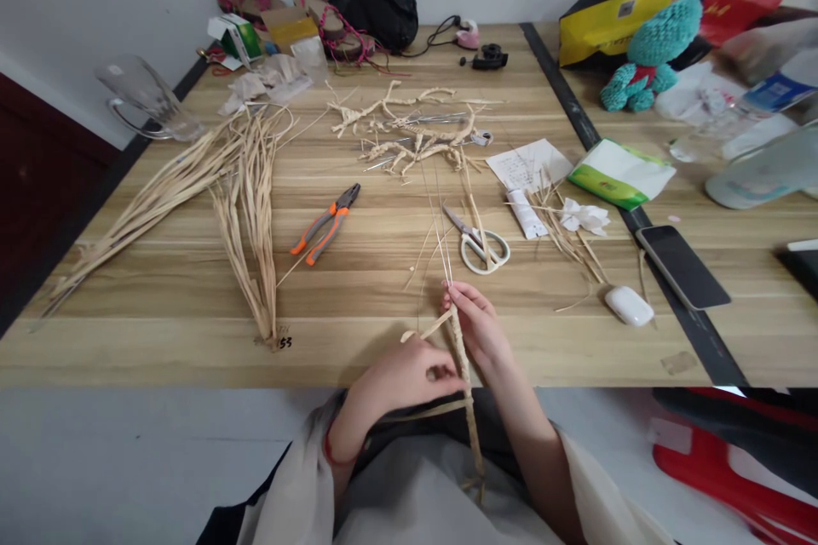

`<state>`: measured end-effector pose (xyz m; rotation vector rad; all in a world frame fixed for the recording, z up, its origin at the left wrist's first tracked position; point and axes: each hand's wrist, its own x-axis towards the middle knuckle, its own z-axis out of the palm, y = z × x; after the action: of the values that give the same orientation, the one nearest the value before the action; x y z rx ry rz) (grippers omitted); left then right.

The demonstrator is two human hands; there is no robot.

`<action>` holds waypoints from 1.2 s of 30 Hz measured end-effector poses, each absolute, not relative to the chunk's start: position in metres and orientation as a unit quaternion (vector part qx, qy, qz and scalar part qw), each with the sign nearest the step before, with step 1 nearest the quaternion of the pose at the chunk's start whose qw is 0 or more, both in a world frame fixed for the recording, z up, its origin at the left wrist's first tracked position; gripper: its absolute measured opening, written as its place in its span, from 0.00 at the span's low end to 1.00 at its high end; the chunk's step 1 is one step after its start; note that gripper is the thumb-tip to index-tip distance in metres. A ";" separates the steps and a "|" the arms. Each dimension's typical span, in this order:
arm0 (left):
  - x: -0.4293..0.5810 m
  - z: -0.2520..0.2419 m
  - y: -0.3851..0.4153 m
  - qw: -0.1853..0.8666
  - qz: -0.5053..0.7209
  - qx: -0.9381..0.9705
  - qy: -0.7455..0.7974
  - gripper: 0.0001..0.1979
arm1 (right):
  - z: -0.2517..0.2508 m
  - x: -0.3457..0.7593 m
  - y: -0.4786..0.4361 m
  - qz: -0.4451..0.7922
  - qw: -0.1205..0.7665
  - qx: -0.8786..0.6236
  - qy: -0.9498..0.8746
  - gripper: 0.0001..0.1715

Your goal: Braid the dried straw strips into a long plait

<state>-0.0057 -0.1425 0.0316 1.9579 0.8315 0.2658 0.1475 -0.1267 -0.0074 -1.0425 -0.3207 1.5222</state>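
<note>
A long stem (471, 426) wrapped in pale raffia hangs over the table's front edge, with thin metal wires (440, 226) sticking out of its upper end. My right hand (481, 322) pinches the stem's top, where the wires emerge. On its left side, my left hand (412, 373) is bent with thumb and fingers curled together at the stem; a loose raffia strip (435, 325) runs from the stem top to this hand. Whether its fingertips grip the strip or the stem is hard to see. White-handled scissors (484, 250) lie just beyond my hands.
Orange-handled pliers (328, 224) and raffia bundles (256, 221) lie to the left. Wrapped branch pieces (415, 136) rest farther back. A glass mug (150, 98) stands at the far left. On the right are a phone (683, 266), a white case (629, 306) and a tissue pack (619, 174).
</note>
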 end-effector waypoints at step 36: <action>0.000 0.014 -0.108 0.215 0.287 0.836 0.416 0.15 | -0.011 0.147 -0.125 0.659 0.603 -0.427 -0.136 0.11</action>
<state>0.0002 -0.1081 0.0141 2.3179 1.1532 0.7952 0.1474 -0.1249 -0.0113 -0.9886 -0.3159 1.5265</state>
